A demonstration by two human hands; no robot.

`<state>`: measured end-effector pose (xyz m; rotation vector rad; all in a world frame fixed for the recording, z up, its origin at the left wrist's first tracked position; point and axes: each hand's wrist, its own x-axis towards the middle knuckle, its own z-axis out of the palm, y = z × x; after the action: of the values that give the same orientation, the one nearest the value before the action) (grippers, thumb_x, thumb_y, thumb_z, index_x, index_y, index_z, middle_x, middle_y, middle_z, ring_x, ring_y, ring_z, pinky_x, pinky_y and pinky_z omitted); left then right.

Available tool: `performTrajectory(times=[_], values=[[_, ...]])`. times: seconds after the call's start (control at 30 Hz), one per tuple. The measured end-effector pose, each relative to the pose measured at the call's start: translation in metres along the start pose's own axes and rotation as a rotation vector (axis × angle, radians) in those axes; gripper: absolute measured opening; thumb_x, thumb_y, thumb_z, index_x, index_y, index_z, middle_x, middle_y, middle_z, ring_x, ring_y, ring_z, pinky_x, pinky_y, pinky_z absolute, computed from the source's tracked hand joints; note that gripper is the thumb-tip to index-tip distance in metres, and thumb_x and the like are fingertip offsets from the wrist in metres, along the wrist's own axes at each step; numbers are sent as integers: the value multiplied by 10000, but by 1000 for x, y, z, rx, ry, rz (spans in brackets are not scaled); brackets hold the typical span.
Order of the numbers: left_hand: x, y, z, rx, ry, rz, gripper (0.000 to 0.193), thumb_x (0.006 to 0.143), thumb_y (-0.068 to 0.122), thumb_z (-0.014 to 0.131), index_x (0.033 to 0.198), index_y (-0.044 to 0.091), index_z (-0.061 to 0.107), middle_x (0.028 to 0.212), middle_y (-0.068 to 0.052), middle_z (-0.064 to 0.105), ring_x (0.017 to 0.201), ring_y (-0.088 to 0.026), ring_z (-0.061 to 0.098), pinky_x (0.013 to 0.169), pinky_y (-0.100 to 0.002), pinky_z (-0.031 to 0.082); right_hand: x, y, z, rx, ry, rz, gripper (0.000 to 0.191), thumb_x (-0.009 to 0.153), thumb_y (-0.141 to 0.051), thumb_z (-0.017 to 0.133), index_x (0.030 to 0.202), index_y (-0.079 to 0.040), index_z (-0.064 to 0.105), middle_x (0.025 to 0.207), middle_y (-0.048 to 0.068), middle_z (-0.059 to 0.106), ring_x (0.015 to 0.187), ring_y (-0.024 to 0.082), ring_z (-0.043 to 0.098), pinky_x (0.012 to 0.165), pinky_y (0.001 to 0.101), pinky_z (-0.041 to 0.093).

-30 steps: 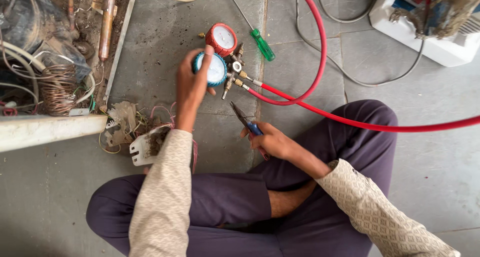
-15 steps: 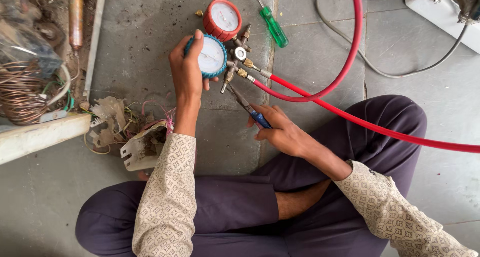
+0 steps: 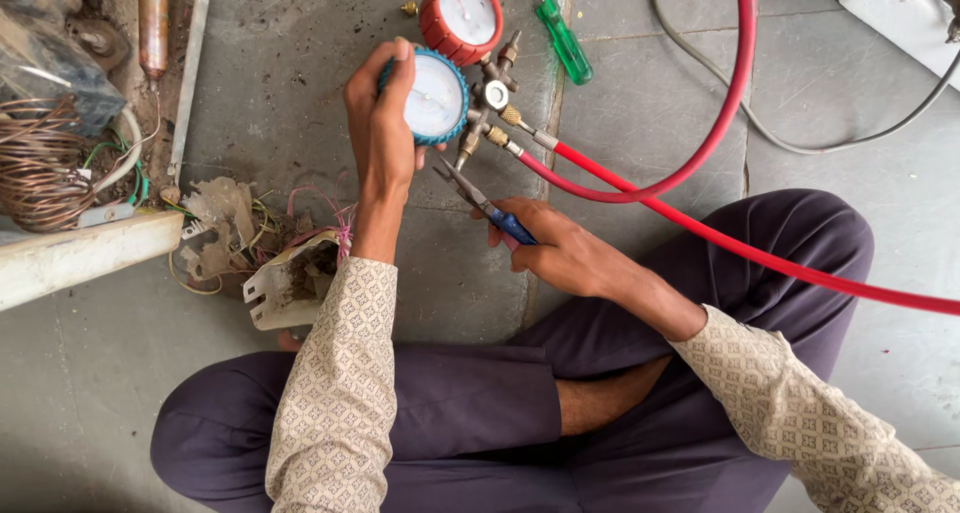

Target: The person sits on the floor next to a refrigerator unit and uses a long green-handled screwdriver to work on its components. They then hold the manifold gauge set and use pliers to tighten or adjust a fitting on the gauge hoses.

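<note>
No packages, labels, signs or screens in view.

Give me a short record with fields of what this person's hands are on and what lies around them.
Left hand: grips the blue-rimmed gauge
Right hand: holds blue-handled pliers, tips near the brass fittings
Second gauge: red-rimmed gauge, joined above the blue one
Hose: red hose runs from the fittings over the knee
Nearby: green screwdriver on the floor; copper coil at the left
Posture: seated cross-legged on the grey floor
</note>
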<state>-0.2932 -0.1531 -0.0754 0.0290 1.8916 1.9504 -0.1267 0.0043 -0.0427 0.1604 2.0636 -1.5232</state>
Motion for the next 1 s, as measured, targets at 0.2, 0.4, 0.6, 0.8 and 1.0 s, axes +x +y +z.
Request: performTrajectory(times=[0.2,0.4,0.6,0.8,1.0], values=[[13,-11,-9,-12,32,284,392,1046,341,597,985,-40,670,880,2,620,853,-98,534,786,-287,453,2,-2,-8,6,-1,-25,665,752,-8,600,1409,-89,533,1118,87,617,1139,226,597,990,370,463],[9,-13,-7,104,63,321,451,1081,401,553,969,-23,658,814,14,495,807,-95,431,739,-278,361,3,-13,-8,-2,5,-22,627,758,28,560,1371,-106,560,1023,51,592,1014,188,606,914,359,479],[8,-11,-7,47,70,305,445,1071,394,553,963,-26,656,822,14,519,811,-95,449,730,-278,375,8,-22,-5,34,0,57,338,868,-36,586,1201,-91,615,854,51,582,840,172,614,782,350,500],[7,-11,-5,13,100,343,422,1081,362,567,975,-37,650,861,-8,556,848,-104,470,773,-285,399,13,-24,0,-46,128,24,221,902,-251,675,1000,-55,646,729,38,637,668,171,633,668,361,500],[6,-6,-6,-30,122,382,395,1070,323,568,1016,-53,676,976,-61,675,941,-139,574,891,-298,468,19,-23,1,-141,146,86,412,850,-380,775,768,-21,591,602,87,539,553,225,519,594,402,451]])
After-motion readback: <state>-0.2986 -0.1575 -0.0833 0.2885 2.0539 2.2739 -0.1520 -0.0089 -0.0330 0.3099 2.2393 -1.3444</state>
